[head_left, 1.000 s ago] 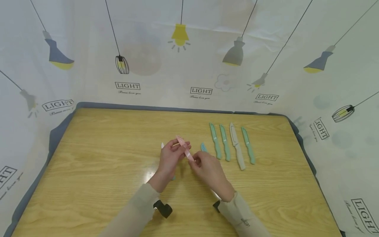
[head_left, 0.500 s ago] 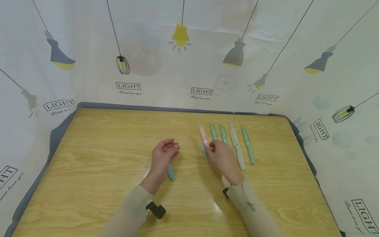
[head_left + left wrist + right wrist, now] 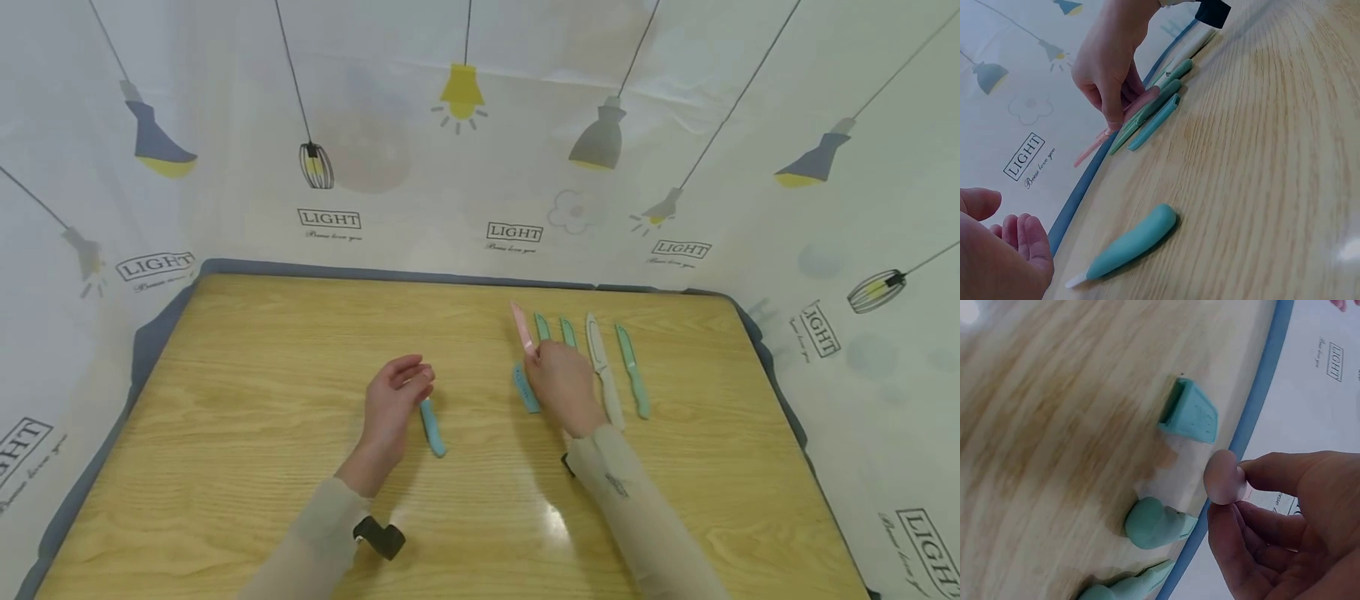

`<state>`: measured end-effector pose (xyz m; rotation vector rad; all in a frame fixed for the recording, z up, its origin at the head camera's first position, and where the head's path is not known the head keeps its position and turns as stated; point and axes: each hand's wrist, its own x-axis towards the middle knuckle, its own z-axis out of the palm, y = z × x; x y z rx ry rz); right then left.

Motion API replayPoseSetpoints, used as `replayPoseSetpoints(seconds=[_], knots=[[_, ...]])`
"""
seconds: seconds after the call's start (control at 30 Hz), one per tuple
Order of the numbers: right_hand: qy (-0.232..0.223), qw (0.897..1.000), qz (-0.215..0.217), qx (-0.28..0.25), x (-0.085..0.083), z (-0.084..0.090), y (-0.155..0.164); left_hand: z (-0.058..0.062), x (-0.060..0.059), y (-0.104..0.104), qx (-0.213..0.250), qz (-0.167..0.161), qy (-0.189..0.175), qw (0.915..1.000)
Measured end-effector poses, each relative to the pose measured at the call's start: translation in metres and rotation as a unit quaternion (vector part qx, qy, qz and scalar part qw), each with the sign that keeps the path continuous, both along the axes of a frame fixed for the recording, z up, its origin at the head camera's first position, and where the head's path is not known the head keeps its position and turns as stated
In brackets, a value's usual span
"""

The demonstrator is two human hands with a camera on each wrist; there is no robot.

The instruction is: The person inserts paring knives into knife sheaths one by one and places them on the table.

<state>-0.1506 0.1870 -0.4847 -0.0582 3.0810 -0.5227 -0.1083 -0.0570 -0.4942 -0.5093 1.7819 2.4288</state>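
My right hand (image 3: 567, 387) pinches a pink knife (image 3: 522, 327) by its handle, the pink blade end pointing to the back of the table. The right wrist view shows its rounded handle end (image 3: 1221, 478) between thumb and fingers. Just left of this hand lies a blue blade cover (image 3: 526, 388), also seen in the right wrist view (image 3: 1194, 415). My left hand (image 3: 390, 408) holds nothing, its fingers loosely bent. Beside it on the table lies a knife with a blue handle (image 3: 432, 429); in the left wrist view a bit of pale blade (image 3: 1077, 279) shows.
Several knives lie side by side to the right: green ones (image 3: 633, 375) and a larger cream one (image 3: 606, 375). My right hand partly hides two green ones. The wooden table (image 3: 300, 333) ends at a patterned wall sheet (image 3: 420, 200) behind.
The pink knife has passed out of the left hand's hold; my right hand has carried it right and toward the back row. My left hand has drawn left, uncovering the blue handle.
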Motion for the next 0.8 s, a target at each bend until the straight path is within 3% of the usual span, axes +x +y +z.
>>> replayPoseSetpoints(seconds=[0.3,0.8], knots=[[-0.002,0.998,0.026,0.065,-0.006,-0.009,-0.006,0.000,0.002,-0.005,0.003,-0.002,-0.004,1.0000],[0.001,0.996,0.034,0.079,-0.003,-0.015,-0.012,0.001,0.004,-0.004,-0.002,-0.013,-0.011,0.9999]])
